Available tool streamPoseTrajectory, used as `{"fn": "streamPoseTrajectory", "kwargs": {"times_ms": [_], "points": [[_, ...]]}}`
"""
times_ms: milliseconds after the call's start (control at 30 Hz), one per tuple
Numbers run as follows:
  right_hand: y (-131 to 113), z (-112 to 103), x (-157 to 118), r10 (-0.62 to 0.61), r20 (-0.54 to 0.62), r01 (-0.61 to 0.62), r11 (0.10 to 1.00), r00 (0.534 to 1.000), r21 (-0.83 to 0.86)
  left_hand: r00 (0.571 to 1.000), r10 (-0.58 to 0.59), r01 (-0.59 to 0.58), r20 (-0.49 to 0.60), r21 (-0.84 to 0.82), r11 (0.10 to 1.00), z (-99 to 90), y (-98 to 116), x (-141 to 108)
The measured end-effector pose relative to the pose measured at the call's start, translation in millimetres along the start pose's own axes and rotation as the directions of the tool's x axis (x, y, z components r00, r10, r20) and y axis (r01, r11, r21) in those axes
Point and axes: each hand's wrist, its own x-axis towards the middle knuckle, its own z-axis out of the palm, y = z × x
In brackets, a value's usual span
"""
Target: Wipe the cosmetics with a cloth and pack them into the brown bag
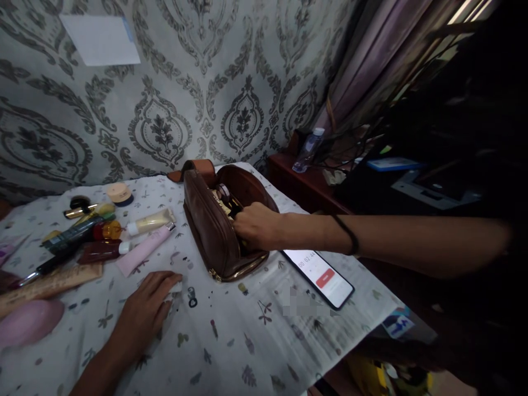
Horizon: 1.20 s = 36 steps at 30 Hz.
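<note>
Cosmetic tubes (144,250) lie loose on the printed cloth (231,341) ahead of the spread, flat left hand (142,313) — the curled right hand (258,226) dips into the open, part-filled brown leather pouch (206,225), any grip hidden.

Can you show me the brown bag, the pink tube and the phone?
Brown leather toiletry bag (208,231), head view, on its side panel.
Pink squeeze tube (142,251), head view, on the middle of its body.
Smartphone (318,276), head view, on its lit screen.
</note>
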Motion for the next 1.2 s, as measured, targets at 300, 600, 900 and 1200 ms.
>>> {"fn": "streamPoseTrajectory", "kwargs": {"times_ms": [300,600,900,1200], "points": [[13,31,24,-0.476,-0.206,0.465,0.879,0.855,-0.104,1.000,-0.009,0.008,-0.018,-0.016,1.000,1.7,-1,0],[11,27,21,-0.397,-0.181,0.398,0.917,0.900,-0.031,1.000,-0.008,0.008,-0.012,-0.017,1.000,2.1,-3,0],[12,7,-3,0.026,-0.041,-0.030,0.995,0.999,-0.099,1.000,-0.020,0.019,-0.015,-0.053,0.998,0.4,-1,1],[-2,0,-5,0.136,0.126,-0.143,0.989,0.983,0.044,0.999,-0.049,0.050,0.014,-0.062,0.997,2.4,-2,-2]]}}
